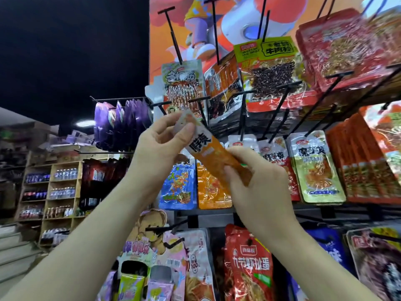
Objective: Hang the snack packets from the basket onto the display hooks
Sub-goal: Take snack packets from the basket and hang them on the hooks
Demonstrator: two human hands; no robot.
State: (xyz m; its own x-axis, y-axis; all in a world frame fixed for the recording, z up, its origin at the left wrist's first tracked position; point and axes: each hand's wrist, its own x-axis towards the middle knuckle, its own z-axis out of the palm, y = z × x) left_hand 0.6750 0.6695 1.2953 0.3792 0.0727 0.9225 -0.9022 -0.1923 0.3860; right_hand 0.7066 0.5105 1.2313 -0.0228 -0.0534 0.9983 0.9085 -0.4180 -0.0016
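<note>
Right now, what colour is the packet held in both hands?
Orange with a white top, black characters; the packet shows best in the head view.

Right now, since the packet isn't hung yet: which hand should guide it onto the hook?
Left. The left hand pinches the packet at its top, beside a hook; the right hand holds its lower end.

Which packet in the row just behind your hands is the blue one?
The blue packet is leftmost in that row, just under the left hand; the hanging orange packet beside it and the others are not blue.
</note>
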